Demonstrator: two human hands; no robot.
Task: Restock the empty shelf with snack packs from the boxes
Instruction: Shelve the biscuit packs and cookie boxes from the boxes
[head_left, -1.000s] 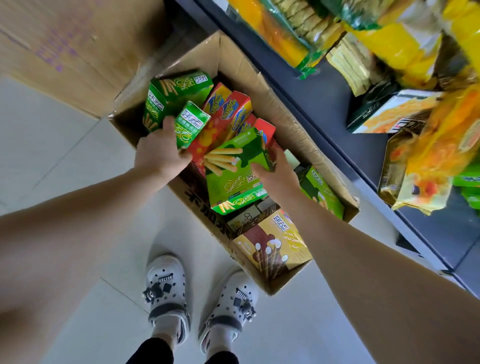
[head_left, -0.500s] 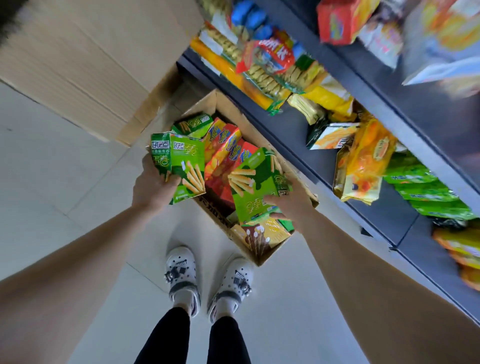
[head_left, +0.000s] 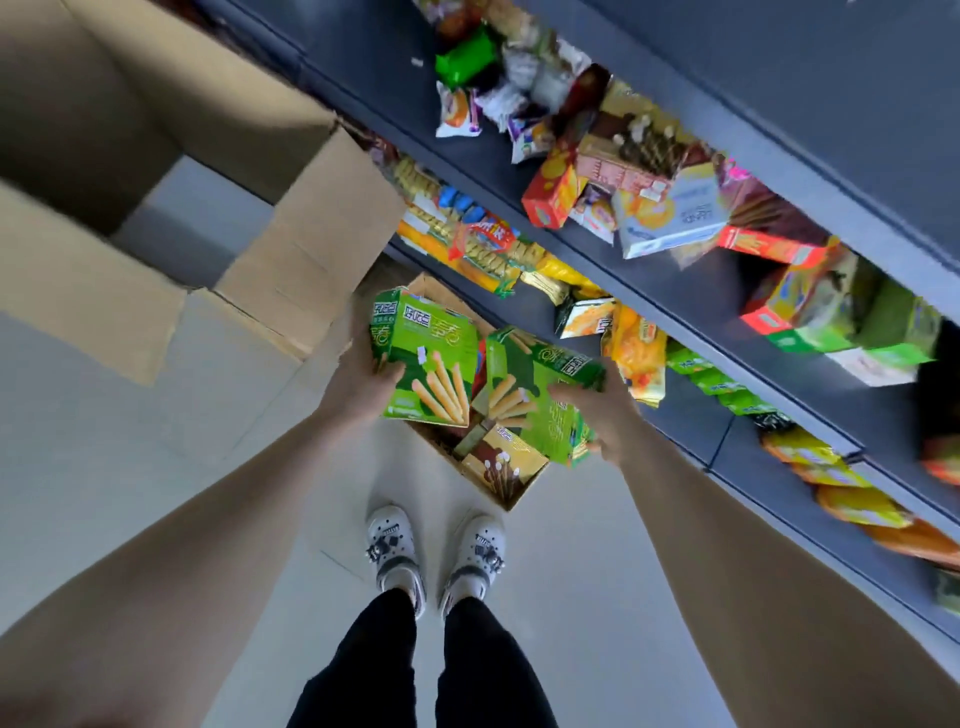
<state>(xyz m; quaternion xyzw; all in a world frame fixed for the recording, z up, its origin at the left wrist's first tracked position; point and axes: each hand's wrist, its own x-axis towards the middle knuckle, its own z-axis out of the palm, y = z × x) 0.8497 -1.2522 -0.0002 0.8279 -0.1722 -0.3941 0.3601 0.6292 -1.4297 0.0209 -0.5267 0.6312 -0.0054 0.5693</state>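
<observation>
The left hand (head_left: 358, 382) has its grip curled round a green biscuit box (head_left: 428, 353), thumb on its front; the right hand (head_left: 605, 415) grips a second green box (head_left: 545, 400). Both boxes are held above the cardboard box (head_left: 511, 499) on the floor, where a yellow pack (head_left: 501, 460) lies. Mixed snack packs (head_left: 665, 208) crowd the dark shelf (head_left: 691, 312) at right

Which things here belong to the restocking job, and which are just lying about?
Job: left hand gripping one green cardboard biscuit-stick pack; right hand gripping second green pack; small open brown cardboard box on floor; dark grey metal shelf.
Lying about: large open brown carton; white clog shoes.
</observation>
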